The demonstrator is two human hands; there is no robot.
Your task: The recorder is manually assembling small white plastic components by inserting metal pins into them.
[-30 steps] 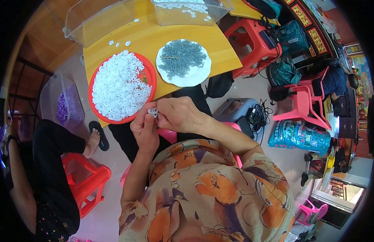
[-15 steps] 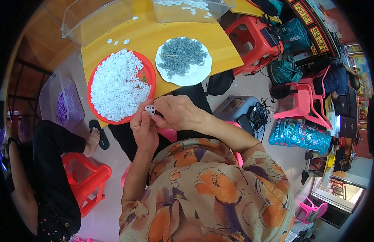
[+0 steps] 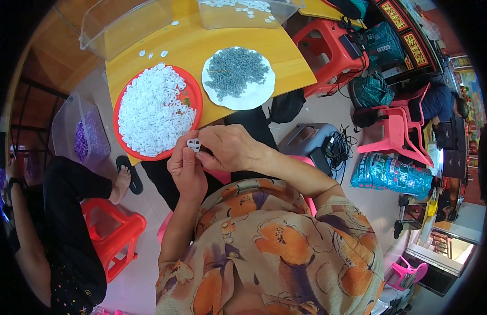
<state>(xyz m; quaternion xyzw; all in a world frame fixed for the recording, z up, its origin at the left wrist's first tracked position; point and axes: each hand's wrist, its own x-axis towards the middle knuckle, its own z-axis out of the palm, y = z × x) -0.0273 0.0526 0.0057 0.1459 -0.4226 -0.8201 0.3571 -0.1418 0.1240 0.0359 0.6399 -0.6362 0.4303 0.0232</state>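
Between the thumb and fingers of my left hand [image 3: 185, 172] is a small white plastic piece with dark holes [image 3: 193, 143]. My right hand [image 3: 234, 148] is closed in a pinch right against that piece; whatever lies between its fingertips is too small or hidden to name. Both hands meet just off the table's near edge. Beyond my left hand, a red round tray [image 3: 197, 90] bears a heap of similar white pieces [image 3: 151, 113]. A white scalloped plate [image 3: 258, 95] to its right carries a pile of small grey-green parts [image 3: 235, 73].
Clear plastic bins [image 3: 125, 31] stand at the yellow table's [image 3: 188, 50] far side. At left a person [image 3: 70, 194] sits near a red stool [image 3: 114, 239] and a bin of purple parts [image 3: 86, 136]. Red stools, a grey case [image 3: 306, 142] and teal bags [image 3: 390, 173] lie right.
The white piece has turned a little in my fingertips, and its holes now face up more plainly. Both hands stay in nearly the same place.
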